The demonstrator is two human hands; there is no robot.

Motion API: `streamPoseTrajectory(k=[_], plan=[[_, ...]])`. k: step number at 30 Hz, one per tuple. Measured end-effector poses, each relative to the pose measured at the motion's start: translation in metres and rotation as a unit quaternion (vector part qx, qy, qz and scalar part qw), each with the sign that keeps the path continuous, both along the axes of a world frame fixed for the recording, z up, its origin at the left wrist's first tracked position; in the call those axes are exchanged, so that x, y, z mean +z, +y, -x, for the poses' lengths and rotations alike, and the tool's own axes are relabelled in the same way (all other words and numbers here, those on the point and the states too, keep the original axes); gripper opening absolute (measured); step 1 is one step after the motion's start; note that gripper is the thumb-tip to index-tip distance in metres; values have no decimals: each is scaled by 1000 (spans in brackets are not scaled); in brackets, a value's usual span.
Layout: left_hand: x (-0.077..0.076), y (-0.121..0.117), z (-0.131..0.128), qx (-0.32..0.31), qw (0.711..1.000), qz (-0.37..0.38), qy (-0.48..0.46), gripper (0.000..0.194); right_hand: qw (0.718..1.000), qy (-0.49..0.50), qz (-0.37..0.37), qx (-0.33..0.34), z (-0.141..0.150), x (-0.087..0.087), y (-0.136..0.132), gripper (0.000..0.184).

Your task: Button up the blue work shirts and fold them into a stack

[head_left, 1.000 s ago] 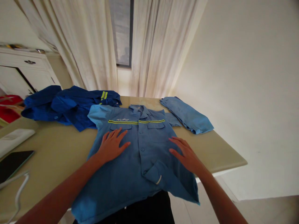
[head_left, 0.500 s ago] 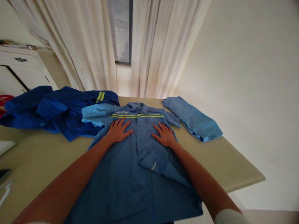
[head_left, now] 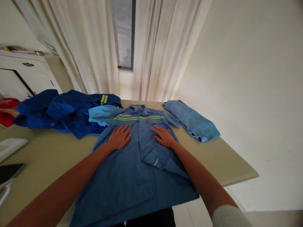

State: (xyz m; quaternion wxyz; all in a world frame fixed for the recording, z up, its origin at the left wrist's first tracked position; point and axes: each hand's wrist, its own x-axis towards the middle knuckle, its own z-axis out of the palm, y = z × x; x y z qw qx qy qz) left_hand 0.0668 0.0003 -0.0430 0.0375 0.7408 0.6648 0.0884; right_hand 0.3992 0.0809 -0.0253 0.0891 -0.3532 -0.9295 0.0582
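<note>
A blue short-sleeved work shirt [head_left: 127, 176] lies front up on the table [head_left: 59, 154], collar at the far side and hem hanging over the near edge. Yellow stripes and the letters NJPC cross its chest. My left hand [head_left: 119, 137] rests flat on the left half just below the pocket, fingers spread. On the other half, my right hand [head_left: 164, 137] lies palm down below the other pocket, fingers apart. Between my hands runs the button placket. Below my right hand the front edge is folded over, and a small white strip shows on the fold.
Dark blue garments [head_left: 63, 110] with a reflective band lie bunched at the back left. Folded light-blue clothing [head_left: 193, 121] sits at the back right. At the left edge are a white device [head_left: 11, 148], a phone [head_left: 10, 173] and a white cable [head_left: 5, 195]. A wall stands on the right.
My right hand has moved inward and forward onto the shirt's chest area; my left hand has shifted slightly. More of the shirt now lies spread and smoother, with its near part straighter.
</note>
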Motion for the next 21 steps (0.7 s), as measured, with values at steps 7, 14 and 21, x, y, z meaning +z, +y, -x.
streamPoseTrajectory(k=[7, 14, 21], plan=[[0, -65, -20, -55, 998, 6, -17, 62, 995, -25, 5, 93, -12, 20, -42, 44], [31, -18, -72, 28, 997, 11, -77, 51, 990, 23, 48, -129, 88, 31, -31, 32], [35, 35, -75, 138, 985, 12, -101, 42, 971, 39, 31, -232, 130, 4, -24, 30]])
